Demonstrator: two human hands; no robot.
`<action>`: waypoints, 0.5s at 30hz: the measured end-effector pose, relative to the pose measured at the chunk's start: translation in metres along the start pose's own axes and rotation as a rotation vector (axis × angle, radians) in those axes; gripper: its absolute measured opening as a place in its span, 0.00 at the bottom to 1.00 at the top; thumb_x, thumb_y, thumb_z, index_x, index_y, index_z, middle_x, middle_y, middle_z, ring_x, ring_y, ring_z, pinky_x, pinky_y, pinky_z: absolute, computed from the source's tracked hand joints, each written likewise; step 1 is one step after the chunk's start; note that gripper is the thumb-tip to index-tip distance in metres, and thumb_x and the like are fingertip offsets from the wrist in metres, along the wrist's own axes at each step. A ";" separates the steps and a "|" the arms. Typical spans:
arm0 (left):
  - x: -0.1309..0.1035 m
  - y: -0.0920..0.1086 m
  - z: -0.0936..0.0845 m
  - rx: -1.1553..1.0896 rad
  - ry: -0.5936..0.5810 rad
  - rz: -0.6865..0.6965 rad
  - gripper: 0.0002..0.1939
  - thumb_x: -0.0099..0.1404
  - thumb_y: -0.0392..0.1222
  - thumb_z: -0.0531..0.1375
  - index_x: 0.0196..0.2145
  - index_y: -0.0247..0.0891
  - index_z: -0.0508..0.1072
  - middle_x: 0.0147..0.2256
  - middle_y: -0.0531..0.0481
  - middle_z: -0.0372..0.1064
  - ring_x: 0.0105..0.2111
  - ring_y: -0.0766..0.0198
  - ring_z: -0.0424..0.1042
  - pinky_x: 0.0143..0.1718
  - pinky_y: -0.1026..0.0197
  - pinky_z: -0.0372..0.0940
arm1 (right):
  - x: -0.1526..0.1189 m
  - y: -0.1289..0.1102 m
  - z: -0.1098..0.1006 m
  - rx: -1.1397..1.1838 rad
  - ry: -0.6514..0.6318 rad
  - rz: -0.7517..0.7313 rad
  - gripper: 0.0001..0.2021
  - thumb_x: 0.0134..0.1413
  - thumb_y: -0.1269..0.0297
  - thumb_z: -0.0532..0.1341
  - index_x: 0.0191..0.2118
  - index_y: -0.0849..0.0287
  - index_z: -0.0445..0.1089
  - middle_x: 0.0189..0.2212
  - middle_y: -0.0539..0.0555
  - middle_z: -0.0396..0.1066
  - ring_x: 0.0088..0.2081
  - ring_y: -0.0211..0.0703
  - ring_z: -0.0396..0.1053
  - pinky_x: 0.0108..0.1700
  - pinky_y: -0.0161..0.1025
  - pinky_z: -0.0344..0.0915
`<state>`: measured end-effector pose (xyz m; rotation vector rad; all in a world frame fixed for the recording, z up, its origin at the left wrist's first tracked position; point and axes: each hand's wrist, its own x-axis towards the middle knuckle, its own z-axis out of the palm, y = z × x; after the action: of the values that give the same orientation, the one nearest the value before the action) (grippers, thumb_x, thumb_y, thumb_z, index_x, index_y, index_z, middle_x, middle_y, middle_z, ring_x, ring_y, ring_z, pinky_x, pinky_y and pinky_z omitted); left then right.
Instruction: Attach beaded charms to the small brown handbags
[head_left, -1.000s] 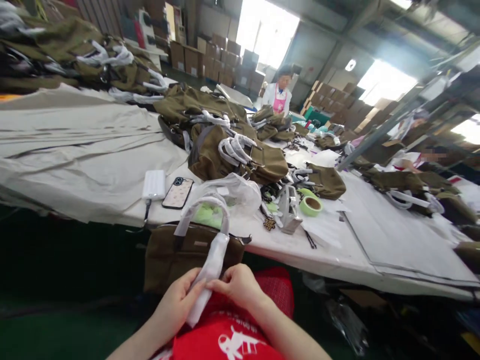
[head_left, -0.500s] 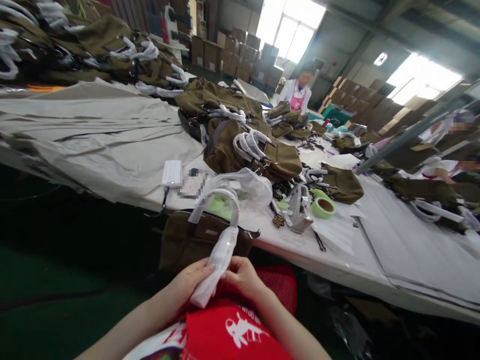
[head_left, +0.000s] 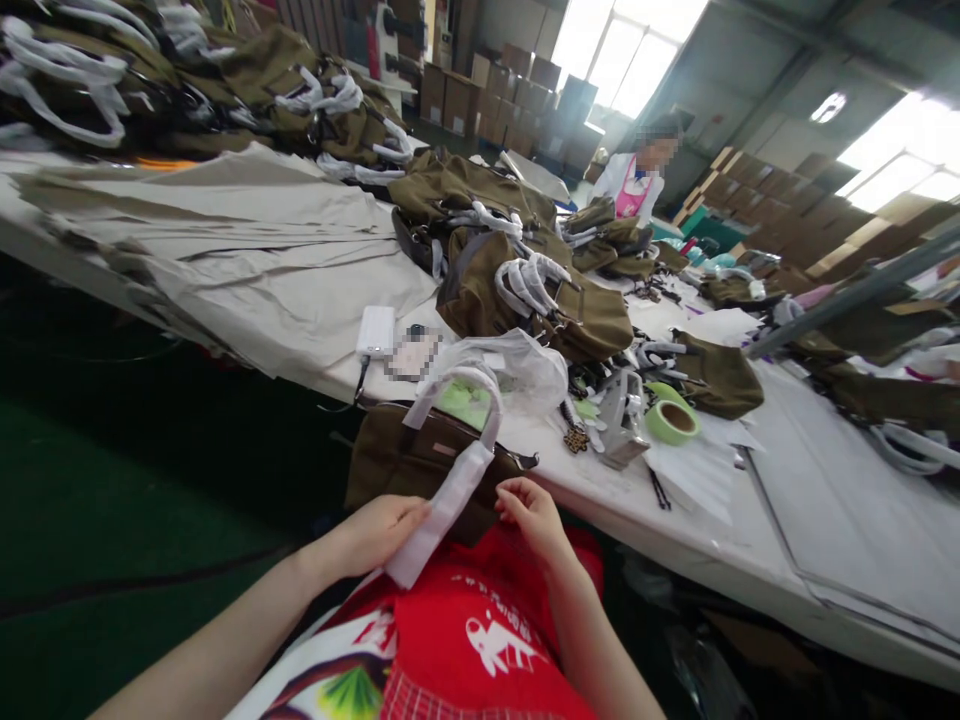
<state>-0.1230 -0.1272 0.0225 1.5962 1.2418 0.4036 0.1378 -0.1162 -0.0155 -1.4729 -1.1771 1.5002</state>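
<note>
Nearest: red apron (head_left: 480, 640). Left hand (head_left: 397, 525) pinches white wrapping (head_left: 442, 515) on a handle of the olive bag (head_left: 386, 455), which sits at the table's (head_left: 585, 490) near edge. Right hand (head_left: 529, 510) just right of the wrapping, apart from it, fingers curled, fingertips close; cannot tell if they hold anything.

Beyond the olive bag: clear plastic (head_left: 532, 370); phone (head_left: 414, 353), blurred, beside a white device (head_left: 376, 332) with cable. Right of the olive bag: metal dispenser (head_left: 624, 420), green tape roll (head_left: 675, 422). Farther past it: heaped bags (head_left: 592, 315), then person in pink apron (head_left: 626, 190), stacked cartons (head_left: 757, 190).
</note>
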 end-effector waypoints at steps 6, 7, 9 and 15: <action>0.025 -0.016 -0.035 0.433 0.692 0.108 0.24 0.67 0.50 0.51 0.53 0.31 0.68 0.52 0.35 0.68 0.53 0.49 0.67 0.58 0.50 0.59 | 0.008 -0.012 -0.007 -0.345 0.279 -0.331 0.15 0.52 0.54 0.62 0.40 0.61 0.71 0.36 0.58 0.73 0.36 0.46 0.70 0.41 0.42 0.68; 0.031 -0.017 -0.042 0.502 0.767 0.136 0.26 0.66 0.49 0.52 0.55 0.29 0.66 0.54 0.33 0.65 0.56 0.47 0.64 0.59 0.48 0.57 | 0.010 -0.016 -0.008 -0.436 0.315 -0.400 0.15 0.52 0.55 0.63 0.41 0.60 0.72 0.38 0.59 0.72 0.39 0.47 0.70 0.44 0.43 0.68; 0.041 -0.016 -0.052 0.598 0.864 0.166 0.28 0.65 0.48 0.53 0.58 0.26 0.62 0.58 0.29 0.60 0.59 0.44 0.59 0.61 0.46 0.54 | 0.014 -0.024 -0.006 -0.594 0.344 -0.503 0.15 0.52 0.57 0.63 0.44 0.59 0.72 0.43 0.60 0.71 0.45 0.50 0.68 0.50 0.46 0.65; 0.071 -0.016 -0.055 0.833 0.632 0.247 0.28 0.63 0.41 0.52 0.58 0.26 0.62 0.57 0.30 0.64 0.59 0.45 0.60 0.63 0.41 0.47 | 0.021 -0.030 0.010 -0.868 0.173 -0.425 0.32 0.49 0.54 0.66 0.58 0.63 0.64 0.54 0.63 0.66 0.57 0.56 0.61 0.61 0.51 0.56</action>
<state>-0.1437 -0.0394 0.0101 2.4605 1.8407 0.6255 0.1231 -0.0879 0.0046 -1.6683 -2.0079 0.5547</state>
